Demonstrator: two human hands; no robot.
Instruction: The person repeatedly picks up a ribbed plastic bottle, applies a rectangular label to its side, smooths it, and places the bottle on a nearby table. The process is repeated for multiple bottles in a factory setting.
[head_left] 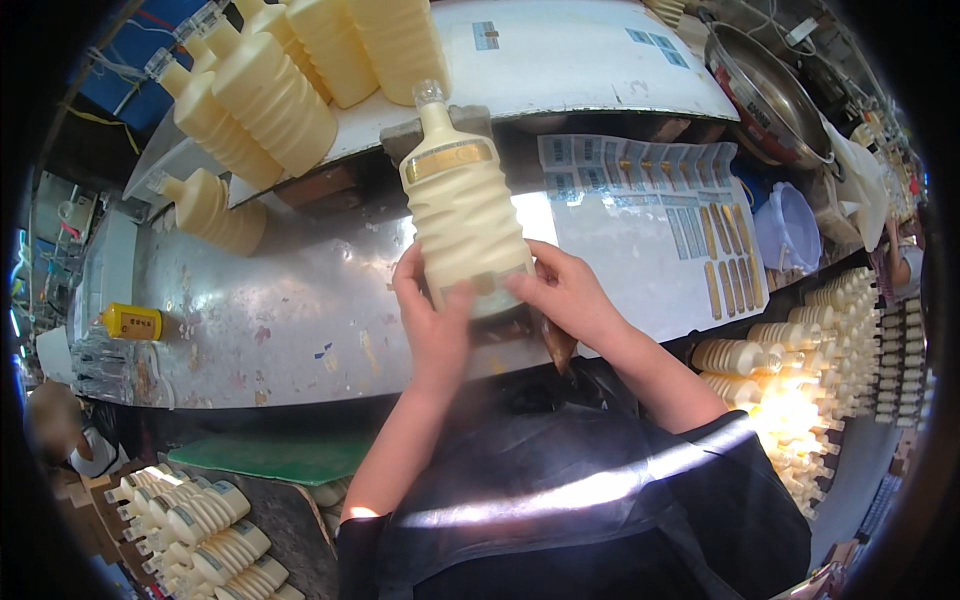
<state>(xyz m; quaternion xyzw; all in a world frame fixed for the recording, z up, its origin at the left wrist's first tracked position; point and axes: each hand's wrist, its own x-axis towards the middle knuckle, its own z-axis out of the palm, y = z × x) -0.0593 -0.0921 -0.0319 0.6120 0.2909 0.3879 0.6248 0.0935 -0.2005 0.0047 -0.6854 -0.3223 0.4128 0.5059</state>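
Observation:
A cream-coloured bottle (462,215) with wavy ribbed sides and a clear neck is held above the metal worktable, its neck pointing away from me. A gold band label (449,161) runs across its shoulder. My left hand (435,318) grips the lower left side, with its thumb on the front near the base. My right hand (568,293) holds the lower right side, its thumb pressed by a small greyish label (484,284) low on the bottle. The far fingers of both hands are partly hidden behind it.
Label sheets (640,163) and gold strips (725,290) lie at the right. Similar bottles (272,95) stand on a raised white shelf (590,50). A yellow container (133,322) sits at left, a lilac bucket (786,228) at right. Bottles are stacked low on both sides.

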